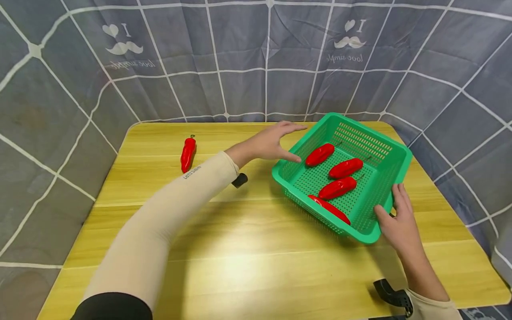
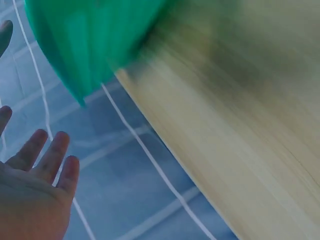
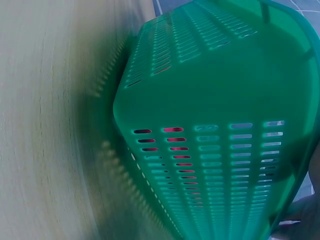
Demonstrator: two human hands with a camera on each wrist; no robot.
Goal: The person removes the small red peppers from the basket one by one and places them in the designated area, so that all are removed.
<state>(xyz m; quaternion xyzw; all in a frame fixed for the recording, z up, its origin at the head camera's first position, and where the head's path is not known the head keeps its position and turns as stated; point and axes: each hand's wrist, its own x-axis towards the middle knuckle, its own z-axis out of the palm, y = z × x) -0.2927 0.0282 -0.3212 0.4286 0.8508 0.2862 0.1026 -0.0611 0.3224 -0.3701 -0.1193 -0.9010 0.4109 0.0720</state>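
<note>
A green plastic basket point(image 1: 390, 171) with slotted walls stands on the right of the table, turned askew. Several red chili peppers point(image 1: 346, 168) lie inside it. My right hand point(image 1: 401, 222) grips the basket's rim at the right corner, thumb on the inner side; only part of that hand shows at the edge of the right wrist view. Just off the basket's left rim hovers my left hand point(image 1: 272, 141), its fingers and thumb spread, holding nothing. The left wrist view shows the same spread fingers point(image 2: 52, 155) near the blurred green basket point(image 2: 95, 45).
One more red chili pepper point(image 1: 188, 154) lies on the wooden table point(image 1: 240, 266) at the far left, beyond my left forearm. A grey curtain with white grid lines point(image 1: 240, 53) hangs behind the table and down its sides.
</note>
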